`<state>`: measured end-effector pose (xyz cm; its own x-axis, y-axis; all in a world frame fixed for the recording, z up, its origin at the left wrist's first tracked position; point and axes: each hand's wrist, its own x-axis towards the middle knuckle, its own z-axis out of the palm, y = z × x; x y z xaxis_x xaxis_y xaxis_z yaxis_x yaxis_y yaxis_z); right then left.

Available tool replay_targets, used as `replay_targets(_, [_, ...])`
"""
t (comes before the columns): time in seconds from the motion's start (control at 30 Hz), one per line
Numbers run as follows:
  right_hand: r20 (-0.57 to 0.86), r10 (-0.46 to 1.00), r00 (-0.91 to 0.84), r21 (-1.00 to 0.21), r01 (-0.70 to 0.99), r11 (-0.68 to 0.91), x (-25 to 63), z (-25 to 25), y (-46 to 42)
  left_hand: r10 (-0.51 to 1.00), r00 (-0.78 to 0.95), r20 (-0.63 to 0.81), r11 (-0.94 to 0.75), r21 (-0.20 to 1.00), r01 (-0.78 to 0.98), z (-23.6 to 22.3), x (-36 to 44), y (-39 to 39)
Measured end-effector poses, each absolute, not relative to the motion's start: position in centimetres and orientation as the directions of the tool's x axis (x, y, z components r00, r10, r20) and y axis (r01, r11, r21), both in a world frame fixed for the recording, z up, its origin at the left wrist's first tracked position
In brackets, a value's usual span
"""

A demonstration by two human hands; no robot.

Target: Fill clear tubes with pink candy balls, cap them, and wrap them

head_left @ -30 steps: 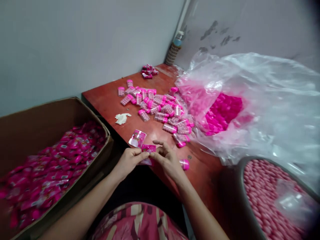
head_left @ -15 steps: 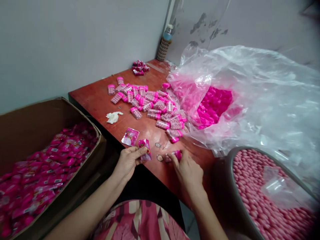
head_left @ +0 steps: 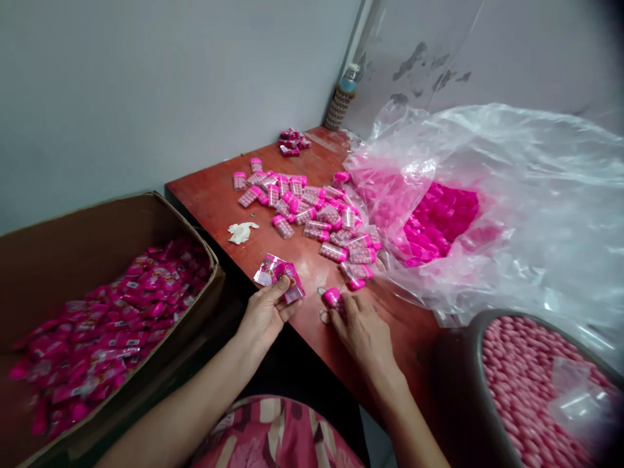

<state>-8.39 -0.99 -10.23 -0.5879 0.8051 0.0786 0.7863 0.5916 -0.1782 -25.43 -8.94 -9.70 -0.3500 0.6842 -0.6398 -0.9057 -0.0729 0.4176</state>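
My left hand (head_left: 267, 309) pinches a pink printed plastic sleeve (head_left: 293, 292) between thumb and fingers, above the front edge of the red table. Another printed sleeve (head_left: 264, 270) shows just behind it. My right hand (head_left: 361, 328) is closed round a small candy jar with a pink cap (head_left: 332, 297), the cap pointing away from me; the fingers hide most of its body. Beyond my hands lies a loose pile of clear candy jars (head_left: 316, 230), pink-capped and filled with pale pink balls.
At left stands a cardboard box (head_left: 214, 260) of pink wrapped packs (head_left: 131, 325). A clear plastic bag (head_left: 536, 195) of pink caps (head_left: 433, 221) covers the table's right side. Front right is a tub (head_left: 475, 364) of pink candies. White crumpled tissue (head_left: 242, 232) and a bottle (head_left: 350, 78) are farther back.
The jar in my right hand has turned, so its cap now points away from me instead of to the right. My left hand still holds the sleeve. The view has shifted left.
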Motion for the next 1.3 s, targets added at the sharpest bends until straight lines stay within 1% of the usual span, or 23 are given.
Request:
replay_targets(0.03, [0.09, 0.818, -0.568, -0.242, 0.784, 0.571, -8.6, -10.2, -1.1, 0.678, -0.354, -0.644, -0.094, 0.402, -0.911, -9.7, -25.4, -8.8])
replay_targets(0.07, [0.087, 0.834, -0.544, -0.347, 0.768, 0.538, -8.8, -10.1, -1.4, 0.67, -0.359, -0.65, -0.114, 0.387, -0.915, -9.8, -25.4, -8.7])
replay_targets(0.1, [0.055, 0.852, -0.521, -0.483, 0.733, 0.48, -8.9, -9.9, -1.8, 0.661, -0.361, -0.657, -0.133, 0.372, -0.919, -9.8, -25.4, -8.7])
replay_targets(0.17, [-0.085, 0.863, -0.498, -0.752, 0.6, 0.272, -9.4, -9.3, -3.1, 0.645, -0.361, -0.674, -0.161, 0.342, -0.926, -9.8, -25.3, -8.4])
replay_targets(0.2, [-0.166, 0.849, -0.502, -0.839, 0.524, 0.146, -9.8, -8.9, -3.9, 0.641, -0.359, -0.678, -0.171, 0.331, -0.928, -9.8, -25.2, -8.3])
replay_targets(0.23, [-0.228, 0.83, -0.509, -0.889, 0.457, 0.035, -10.2, -8.5, -4.7, 0.642, -0.358, -0.678, -0.177, 0.324, -0.929, -9.9, -25.1, -8.2])
replay_targets(0.27, [-0.262, 0.82, -0.509, -0.914, 0.403, -0.043, -10.6, -8.2, -5.6, 0.65, -0.358, -0.671, -0.182, 0.32, -0.93, -10.0, -25.0, -8.1])
replay_targets(0.33, [-0.279, 0.823, -0.495, -0.933, 0.342, -0.111, -11.4, -7.9, -6.8, 0.676, -0.358, -0.644, -0.199, 0.308, -0.93, -10.0, -24.6, -7.9])
replay_targets(0.47, [-0.272, 0.85, -0.451, -0.939, 0.319, -0.131, -12.3, -8.3, -7.1, 0.723, -0.347, -0.598, -0.227, 0.27, -0.936, -9.9, -24.0, -7.8])
replay_targets(0.63, [-0.272, 0.846, -0.459, -0.953, 0.254, -0.168, -12.3, -8.8, -6.6, 0.732, -0.355, -0.581, -0.219, 0.293, -0.931, -9.6, -23.7, -7.8])
replay_targets(0.7, [-0.27, 0.838, -0.473, -0.959, 0.205, -0.194, -12.3, -8.9, -6.5, 0.747, -0.357, -0.561, -0.194, 0.33, -0.924, -9.4, -23.6, -7.9])
replay_targets(0.83, [-0.287, 0.78, -0.556, -0.954, 0.091, -0.287, -12.5, -9.3, -6.4, 0.776, -0.383, -0.501, -0.141, 0.454, -0.88, -9.1, -23.5, -8.0])
replay_targets(0.9, [-0.285, 0.764, -0.578, -0.949, 0.06, -0.309, -12.5, -9.6, -6.3, 0.801, -0.379, -0.463, -0.109, 0.509, -0.854, -9.0, -23.7, -8.0])
replay_targets(0.97, [-0.252, 0.792, -0.556, -0.964, 0.072, -0.257, -12.4, -9.9, -6.3, 0.837, -0.353, -0.419, -0.074, 0.553, -0.83, -8.9, -23.8, -8.1])
replay_targets(1.03, [-0.201, 0.828, -0.523, -0.98, 0.116, -0.164, -12.3, -10.2, -6.4, 0.865, -0.325, -0.383, -0.043, 0.587, -0.808, -9.0, -23.8, -8.2])
replay_targets(1.13, [-0.149, 0.858, -0.492, -0.983, 0.164, -0.077, -12.2, -10.4, -6.5, 0.884, -0.3, -0.358, -0.01, 0.627, -0.779, -9.1, -23.8, -8.2])
replay_targets(1.2, [-0.149, 0.861, -0.487, -0.985, 0.146, -0.088, -12.2, -10.4, -6.4, 0.895, -0.276, -0.35, 0.029, 0.663, -0.748, -9.2, -23.8, -8.3])
replay_targets(1.3, [-0.203, 0.824, -0.529, -0.977, 0.053, -0.206, -12.2, -10.2, -6.3, 0.907, -0.243, -0.345, 0.089, 0.719, -0.689, -9.3, -23.9, -8.4])
